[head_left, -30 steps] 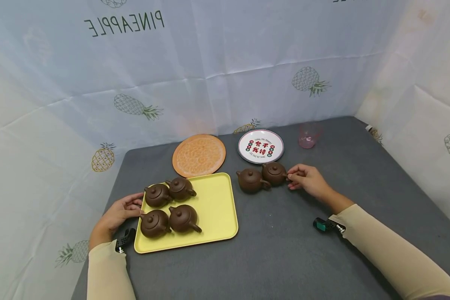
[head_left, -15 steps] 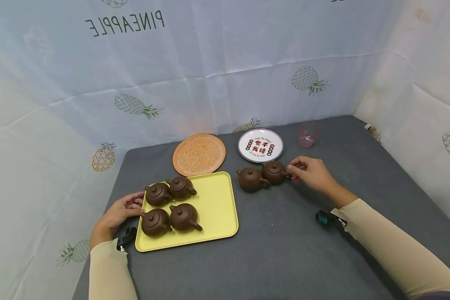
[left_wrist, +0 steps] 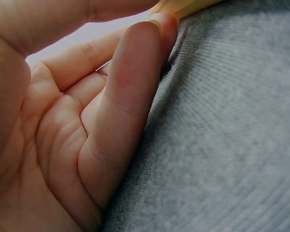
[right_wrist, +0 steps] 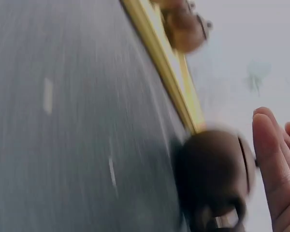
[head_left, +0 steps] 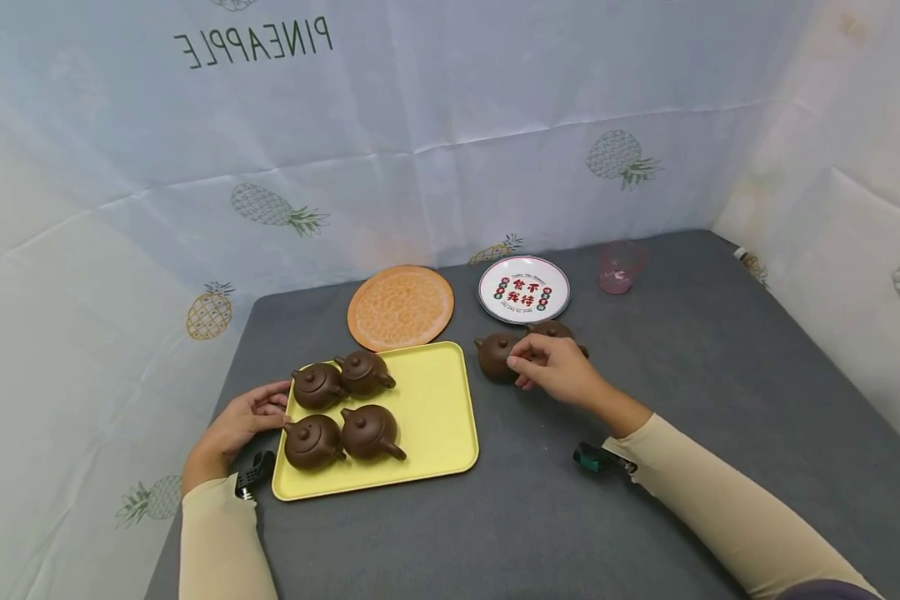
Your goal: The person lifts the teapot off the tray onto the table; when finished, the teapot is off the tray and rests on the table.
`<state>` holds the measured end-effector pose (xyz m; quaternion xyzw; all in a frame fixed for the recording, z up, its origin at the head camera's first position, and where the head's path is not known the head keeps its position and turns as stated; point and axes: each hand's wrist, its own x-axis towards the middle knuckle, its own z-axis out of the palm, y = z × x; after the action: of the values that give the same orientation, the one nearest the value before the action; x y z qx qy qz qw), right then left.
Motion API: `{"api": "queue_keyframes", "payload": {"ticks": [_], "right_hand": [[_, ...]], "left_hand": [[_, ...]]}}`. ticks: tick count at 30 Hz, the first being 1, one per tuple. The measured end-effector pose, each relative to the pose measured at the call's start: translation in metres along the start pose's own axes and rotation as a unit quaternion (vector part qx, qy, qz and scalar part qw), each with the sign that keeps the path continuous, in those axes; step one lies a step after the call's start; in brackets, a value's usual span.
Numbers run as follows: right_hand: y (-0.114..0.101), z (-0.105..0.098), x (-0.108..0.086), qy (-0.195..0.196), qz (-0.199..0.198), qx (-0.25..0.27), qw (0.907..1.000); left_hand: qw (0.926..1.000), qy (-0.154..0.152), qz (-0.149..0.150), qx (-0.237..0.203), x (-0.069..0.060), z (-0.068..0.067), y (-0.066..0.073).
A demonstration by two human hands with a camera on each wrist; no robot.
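My left hand is at the left edge of a yellow tray, thumb and fingers pinching its rim. Its lower fingers are curled near the grey cloth in the left wrist view, where only a corner of tray shows. On the tray several small dark brown teapots stand in two rows. My right hand hovers over another brown teapot, covering its handle side; in the right wrist view its fingers are fairly straight and apart from this blurred teapot. Behind the hand, one more teapot is partly hidden.
A round orange mat lies behind the tray. To its right are a white plate with red characters and a clear pink cup. White pineapple-print cloth walls the back and sides of the grey table.
My right hand has let go of the right teapot's handle and moved left to the neighbouring teapot. My left hand stays at the tray's edge.
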<state>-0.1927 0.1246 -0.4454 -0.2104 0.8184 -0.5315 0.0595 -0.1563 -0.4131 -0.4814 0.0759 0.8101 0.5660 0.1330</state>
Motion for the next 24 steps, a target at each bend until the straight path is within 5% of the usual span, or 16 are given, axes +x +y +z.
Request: {"api": "queue_keyframes", "payload": {"ticks": [6,14,24], "right_hand": [[-0.009,0.046,0.005,-0.059,-0.026,0.056,0.9964],[-0.030,0.100,0.004,-0.132,-0.050,0.065,0.9878],[-0.044,0.143,0.003,-0.184,-0.010,0.092,0.9787]], "left_hand": [[1.0000,-0.006,0.002,-0.004,0.002,-0.002,-0.001],[0.9999,0.005,-0.009,0.006,0.001,-0.002,-0.006],[1.0000,0.004,-0.007,0.006,0.001,-0.001,-0.003]]}}
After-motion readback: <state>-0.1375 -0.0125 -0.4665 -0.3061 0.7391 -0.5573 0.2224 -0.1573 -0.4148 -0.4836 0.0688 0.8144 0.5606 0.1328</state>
